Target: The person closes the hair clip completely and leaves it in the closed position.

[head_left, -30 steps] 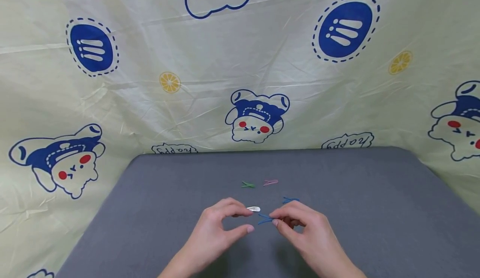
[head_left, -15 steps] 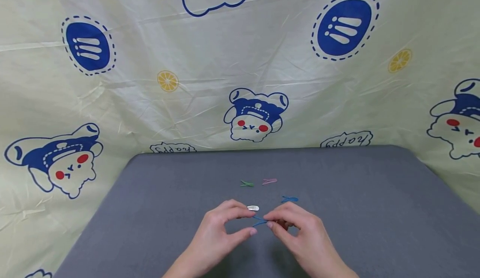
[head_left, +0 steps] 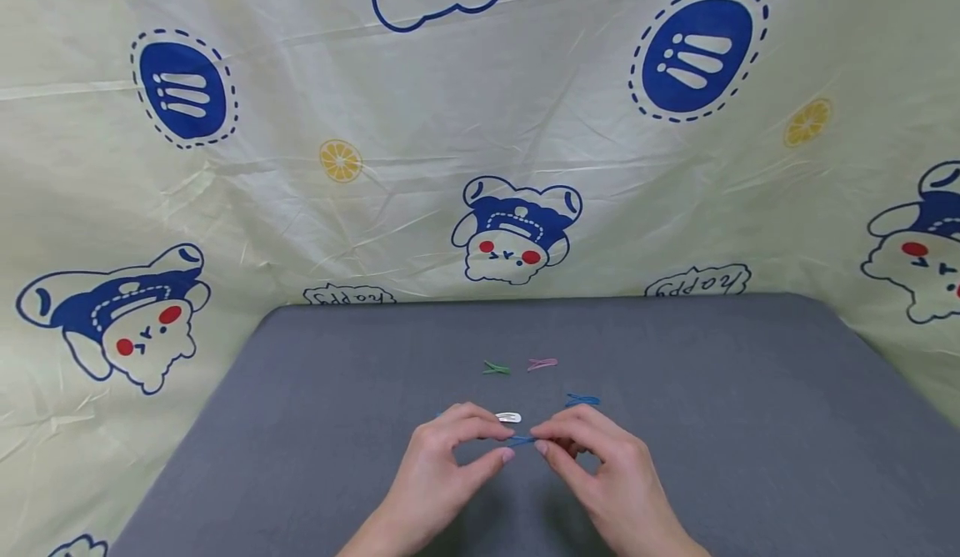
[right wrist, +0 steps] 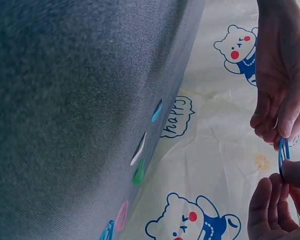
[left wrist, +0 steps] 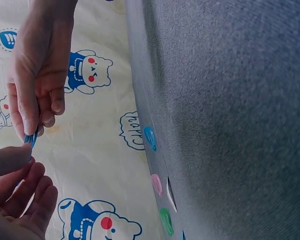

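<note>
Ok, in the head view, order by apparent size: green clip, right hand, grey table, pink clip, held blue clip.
1. Grey table
2. Right hand
3. Green clip and pink clip: too alike to rank
Held blue clip: partly covered, unsure

Pale, creased cartoon-print sheet [head_left: 480, 123] behind a grey fabric-topped table [head_left: 697, 398].

The word "happy" can be read inside a jagged, dark-blue-outlined, cloud-shaped bubble [head_left: 349, 295] and inside a second such bubble [head_left: 698, 280], both printed on the pale cream, creased, glossy sheet [head_left: 420, 98].
</note>
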